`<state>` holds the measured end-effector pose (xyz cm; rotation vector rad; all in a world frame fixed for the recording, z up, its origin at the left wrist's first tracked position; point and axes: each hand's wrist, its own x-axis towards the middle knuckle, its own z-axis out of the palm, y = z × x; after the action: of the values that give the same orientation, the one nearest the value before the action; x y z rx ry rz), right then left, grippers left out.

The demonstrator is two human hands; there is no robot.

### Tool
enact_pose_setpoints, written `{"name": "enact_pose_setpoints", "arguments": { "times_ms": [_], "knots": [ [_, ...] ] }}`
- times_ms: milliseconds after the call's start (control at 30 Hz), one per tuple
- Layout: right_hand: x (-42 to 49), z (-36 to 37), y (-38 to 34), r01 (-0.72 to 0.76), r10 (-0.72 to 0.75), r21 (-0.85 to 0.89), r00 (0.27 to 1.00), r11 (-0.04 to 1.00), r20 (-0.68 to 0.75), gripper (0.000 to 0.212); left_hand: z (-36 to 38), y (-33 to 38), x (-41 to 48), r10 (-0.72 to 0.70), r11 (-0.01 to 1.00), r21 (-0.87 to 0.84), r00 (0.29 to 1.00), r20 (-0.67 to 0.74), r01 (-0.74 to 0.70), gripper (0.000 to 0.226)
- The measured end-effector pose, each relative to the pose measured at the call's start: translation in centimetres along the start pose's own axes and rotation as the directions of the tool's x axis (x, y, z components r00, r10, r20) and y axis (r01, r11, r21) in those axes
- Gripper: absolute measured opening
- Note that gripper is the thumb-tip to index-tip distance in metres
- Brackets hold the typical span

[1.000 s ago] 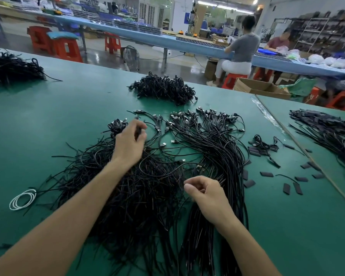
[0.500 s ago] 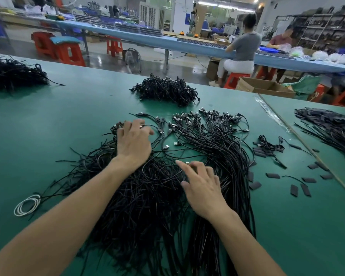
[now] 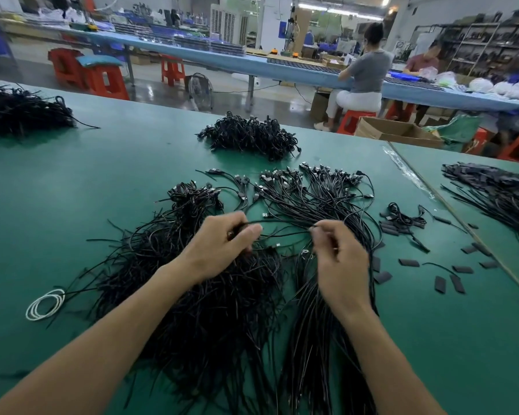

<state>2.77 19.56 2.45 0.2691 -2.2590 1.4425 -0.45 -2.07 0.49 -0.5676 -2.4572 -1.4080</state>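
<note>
Above the tangled black cable heap (image 3: 222,310) on the green counter (image 3: 102,181), left hand (image 3: 222,244) and right hand (image 3: 339,259) pinched one thin black cable (image 3: 285,235) between them, seemingly singling it out; drawing it free looked due next

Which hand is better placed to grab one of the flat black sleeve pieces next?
Right, probably. The sleeve pieces lie on its side, past the right hand; the left hand, pinching the same cable, would have to cross the bundle.
</note>
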Motion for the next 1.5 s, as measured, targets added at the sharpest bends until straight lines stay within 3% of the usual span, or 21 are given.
{"name": "enact_pose_setpoints", "arguments": {
  "times_ms": [100,167,200,267,333,367,500,633,767,800,867,933,1000,1033,1067,1133,1200,1367,1500],
  "knots": [
    [0.7,-1.9,0.2,-0.04,0.062,0.111,0.977,0.993,-0.206,0.022,-0.5,1.7,0.2,0.098,0.993,-0.032,0.957,-0.273,-0.111,0.035],
    [1.0,-2.5,0.4,-0.048,0.076,0.131,0.973,0.99,-0.219,0.021,-1.0,2.8,0.4,0.105,0.993,-0.021,0.953,-0.284,-0.116,0.038],
    [1.0,-2.5,0.4,-0.044,0.073,0.147,0.977,0.988,-0.201,0.022,-1.1,3.3,0.3,0.078,0.995,-0.039,0.976,-0.202,-0.087,0.039],
    [1.0,-2.3,0.1,-0.032,0.057,0.182,0.989,0.983,-0.139,0.026,-1.1,4.4,0.1,-0.041,0.995,-0.091,0.995,0.095,0.05,0.045],
    [0.8,-1.7,0.0,-0.021,0.031,0.163,0.998,0.986,-0.06,0.024,-0.7,5.1,-0.5,-0.153,0.969,-0.132,0.923,0.353,0.211,0.053],
    [0.7,-1.4,0.0,-0.021,0.025,0.134,0.999,0.991,-0.027,0.021,-0.3,5.3,-0.8,-0.173,0.946,-0.184,0.893,0.416,0.269,0.052],
    [0.5,-0.7,0.7,-0.066,0.072,0.096,0.996,0.993,-0.06,0.016,0.5,5.6,-1.8,-0.182,0.823,-0.416,0.874,0.45,0.386,0.046],
    [1.2,-1.4,1.1,-0.144,0.192,0.222,0.958,0.964,-0.211,0.019,0.6,5.9,-2.9,-0.135,0.704,-0.521,0.811,0.57,0.483,0.048],
    [1.3,-1.6,1.2,-0.14,0.154,0.119,0.981,0.983,-0.12,0.017,0.7,7.0,-3.7,-0.008,0.586,-0.594,0.737,0.676,0.551,0.049],
    [1.2,-1.5,1.3,-0.139,0.143,0.066,0.988,0.988,-0.062,0.016,0.8,7.5,-3.8,0.026,0.543,-0.64,0.751,0.66,0.544,0.049],
    [0.9,-1.2,1.4,-0.137,0.14,-0.037,0.983,0.99,0.115,0.012,1.1,8.6,-3.3,-0.014,0.442,-0.756,0.847,0.531,0.482,0.047],
    [0.2,-0.7,1.3,-0.142,0.165,-0.093,0.926,0.986,0.339,0.013,1.6,8.9,-2.4,-0.174,0.373,-0.863,0.939,0.296,0.341,0.044],
    [-0.7,-0.4,1.0,-0.146,0.181,-0.108,0.842,0.983,0.508,0.015,1.7,8.3,-1.4,-0.282,0.307,-0.934,0.955,0.097,0.185,0.037],
    [-1.0,-0.4,0.7,-0.143,0.181,-0.112,0.807,0.983,0.562,0.016,1.9,7.7,-1.0,-0.307,0.313,-0.942,0.951,0.023,0.124,0.036],
    [-1.4,-0.3,0.3,-0.135,0.175,-0.11,0.782,0.985,0.598,0.017,2.1,7.0,-0.8,-0.321,0.387,-0.918,0.946,-0.051,0.082,0.035],
    [-1.7,-0.4,-0.4,-0.091,0.144,-0.116,0.759,0.989,0.635,0.017,2.8,5.4,-0.8,-0.294,0.665,-0.745,0.936,-0.191,0.057,0.033],
    [-1.6,-0.7,-1.2,-0.018,0.117,-0.162,0.77,0.987,0.628,0.016,3.3,4.2,-1.1,-0.223,0.854,-0.513,0.95,-0.221,0.081,0.03],
    [-0.8,-1.9,-2.2,0.051,0.065,-0.224,0.875,0.973,0.48,0.019,3.6,2.5,-2.5,-0.135,0.979,-0.146,0.989,0.066,0.143,0.027],
    [-0.3,-2.0,-2.4,0.069,-0.001,-0.165,0.924,0.984,0.382,0.02,3.3,3.7,-2.8,-0.161,0.965,-0.177,0.969,0.188,0.194,0.03]
  ]
}}
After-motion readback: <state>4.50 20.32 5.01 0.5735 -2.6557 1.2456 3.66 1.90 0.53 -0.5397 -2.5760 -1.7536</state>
